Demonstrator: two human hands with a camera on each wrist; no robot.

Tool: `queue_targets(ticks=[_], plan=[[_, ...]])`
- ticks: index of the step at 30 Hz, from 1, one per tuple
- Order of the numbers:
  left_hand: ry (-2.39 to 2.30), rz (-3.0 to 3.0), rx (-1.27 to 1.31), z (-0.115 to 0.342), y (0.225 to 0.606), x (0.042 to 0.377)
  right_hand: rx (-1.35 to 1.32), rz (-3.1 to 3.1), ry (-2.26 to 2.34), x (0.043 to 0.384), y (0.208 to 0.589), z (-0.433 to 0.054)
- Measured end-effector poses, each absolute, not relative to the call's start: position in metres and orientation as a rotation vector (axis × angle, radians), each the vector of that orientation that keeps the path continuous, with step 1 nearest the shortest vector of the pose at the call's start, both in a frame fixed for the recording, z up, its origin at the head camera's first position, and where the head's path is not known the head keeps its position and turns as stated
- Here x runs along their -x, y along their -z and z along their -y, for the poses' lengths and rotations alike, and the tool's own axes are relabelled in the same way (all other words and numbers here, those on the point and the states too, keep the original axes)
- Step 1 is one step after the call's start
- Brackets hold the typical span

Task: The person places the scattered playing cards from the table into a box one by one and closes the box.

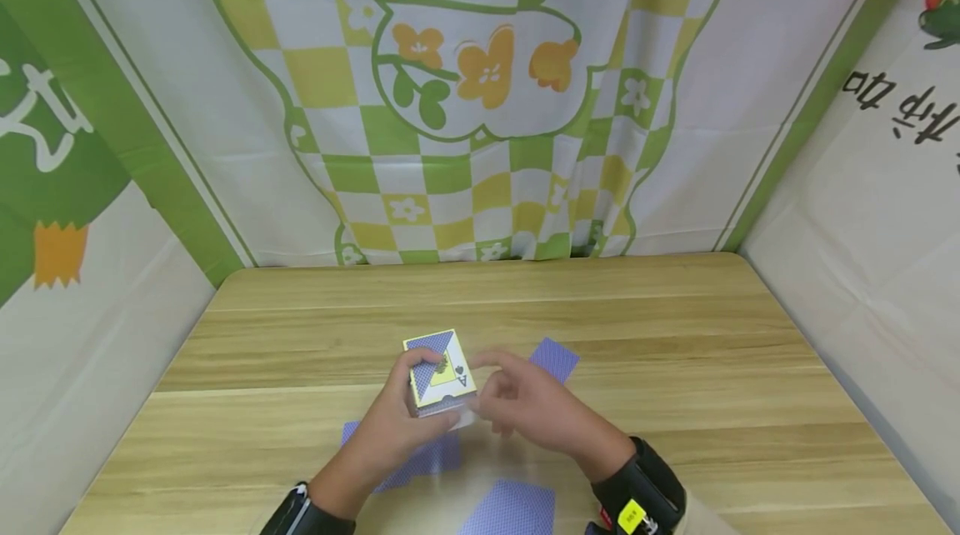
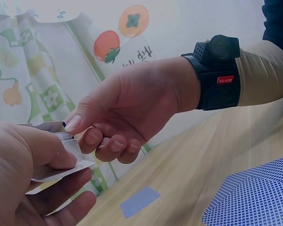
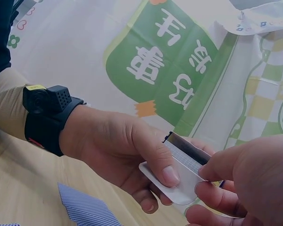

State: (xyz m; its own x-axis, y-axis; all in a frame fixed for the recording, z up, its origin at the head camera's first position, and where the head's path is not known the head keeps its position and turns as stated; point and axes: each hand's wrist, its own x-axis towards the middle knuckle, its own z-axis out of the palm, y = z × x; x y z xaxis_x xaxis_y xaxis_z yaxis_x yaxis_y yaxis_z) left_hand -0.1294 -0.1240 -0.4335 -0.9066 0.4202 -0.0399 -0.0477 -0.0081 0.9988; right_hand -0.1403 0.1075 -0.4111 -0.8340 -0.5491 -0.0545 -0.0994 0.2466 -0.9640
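My left hand (image 1: 397, 410) holds a playing card box (image 1: 442, 372) above the table. The box has a blue patterned back, yellow edging and an ace on its face. Its end is open, with a white flap (image 3: 179, 190) hanging out under the left thumb and the edges of a card stack (image 3: 186, 157) showing inside. At that open end, my right hand (image 1: 536, 402) has its thumb and forefinger on the box, the thumb against its near edge. The right hand's other fingers (image 2: 115, 146) curl in below the box. Blur hides the exact contact in the head view.
Blue-backed cards lie on the wooden table (image 1: 300, 335): one (image 1: 555, 358) beyond the right hand, a group (image 1: 427, 460) under the left hand, and a fanned group (image 1: 513, 510) at the near edge. A patterned curtain (image 1: 480, 185) hangs behind the table.
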Motion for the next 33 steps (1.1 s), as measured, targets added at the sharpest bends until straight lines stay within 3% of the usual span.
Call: queue_targets(ticks=[14,33], plan=[[-2.051,-1.956,-0.281,0.124,0.435,0.131,0.619,-2.129,1.548,0.137,0.410,-0.106],[-2.023,-1.950,-0.259,0.125,0.434,0.131,1.013,-2.275,1.086,0.134,0.399,-0.121]])
